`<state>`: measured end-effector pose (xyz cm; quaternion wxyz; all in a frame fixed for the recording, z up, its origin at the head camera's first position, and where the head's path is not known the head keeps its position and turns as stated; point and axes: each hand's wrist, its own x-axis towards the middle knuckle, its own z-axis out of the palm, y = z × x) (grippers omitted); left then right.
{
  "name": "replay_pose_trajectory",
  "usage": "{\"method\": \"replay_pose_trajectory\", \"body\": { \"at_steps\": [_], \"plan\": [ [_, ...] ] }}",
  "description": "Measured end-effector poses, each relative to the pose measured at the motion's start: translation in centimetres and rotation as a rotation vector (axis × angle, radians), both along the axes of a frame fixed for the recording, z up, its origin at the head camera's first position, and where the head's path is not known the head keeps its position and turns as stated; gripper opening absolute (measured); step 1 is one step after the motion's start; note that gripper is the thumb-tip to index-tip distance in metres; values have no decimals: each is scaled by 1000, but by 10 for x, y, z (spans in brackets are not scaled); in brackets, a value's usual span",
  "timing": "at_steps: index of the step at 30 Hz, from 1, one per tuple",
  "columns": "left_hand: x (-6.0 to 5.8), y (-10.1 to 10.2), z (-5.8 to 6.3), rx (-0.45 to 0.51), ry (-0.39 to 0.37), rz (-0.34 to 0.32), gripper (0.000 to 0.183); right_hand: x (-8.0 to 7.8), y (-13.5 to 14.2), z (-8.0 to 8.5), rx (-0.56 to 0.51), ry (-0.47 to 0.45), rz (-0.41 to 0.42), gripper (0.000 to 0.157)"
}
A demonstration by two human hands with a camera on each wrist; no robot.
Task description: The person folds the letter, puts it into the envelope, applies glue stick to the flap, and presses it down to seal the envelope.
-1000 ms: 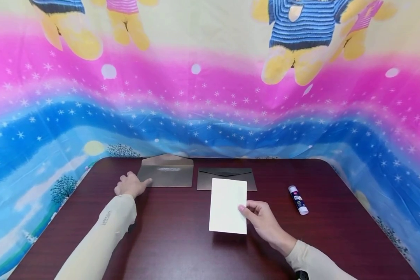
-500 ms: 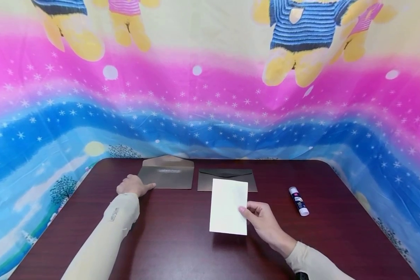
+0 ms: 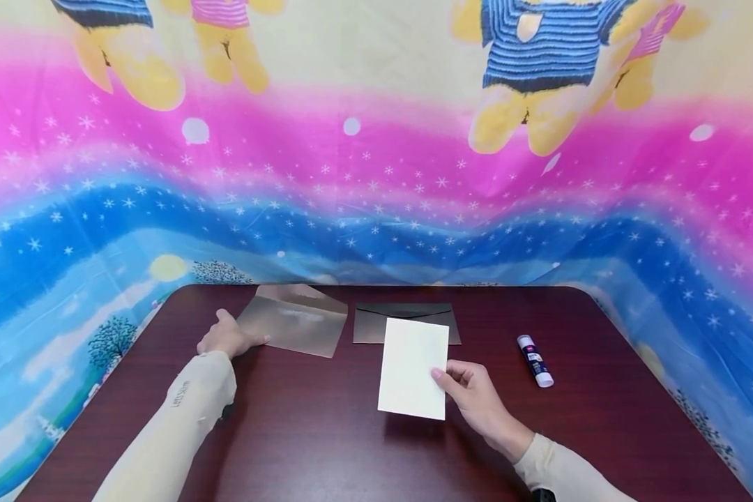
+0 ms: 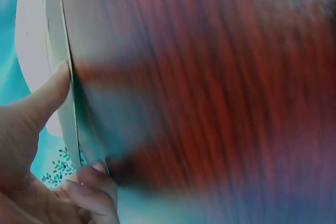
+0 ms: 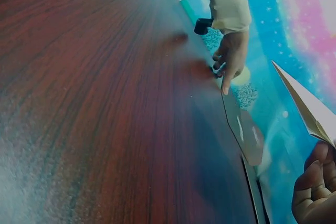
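Note:
My left hand [image 3: 229, 337] pinches the left edge of a grey-brown envelope [image 3: 301, 326], which sits askew at the back left with its flap [image 3: 304, 296] open and pointing away. In the left wrist view, the thumb [image 4: 55, 90] presses one face of the envelope [image 4: 63, 40] while the curled fingers [image 4: 94, 192] are at its other side. A white folded card [image 3: 413, 369] is held up over the table by my right hand [image 3: 477, 401], thumb on its front at the right edge. The right wrist view catches the card's fold and a narrow gap between its leaves.
A second grey-brown envelope [image 3: 369, 329], flap down, lies at the back middle, partly behind the card. To the right lies a glue stick [image 3: 535, 361] with a white cap. The dark red wooden table [image 3: 314, 425] backs onto a printed curtain [image 3: 376, 174].
My left hand has taken hold of the left envelope and shifted slightly left; the envelope has turned, its right corner swinging toward me. The card has moved slightly right in my right hand.

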<state>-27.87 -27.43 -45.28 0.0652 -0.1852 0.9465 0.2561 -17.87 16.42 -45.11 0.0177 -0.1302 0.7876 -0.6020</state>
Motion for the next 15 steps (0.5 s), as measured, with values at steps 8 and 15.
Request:
{"method": "replay_pose_trajectory", "body": {
  "at_steps": [8, 15],
  "plan": [
    [5, -20, -2, 179, 87, 1, 67, 1, -1, 1, 23, 0, -20, 26],
    [5, -27, -7, 426, 185, 55, 68, 1, -1, 2, 14, 2, -18, 26]
  ]
}}
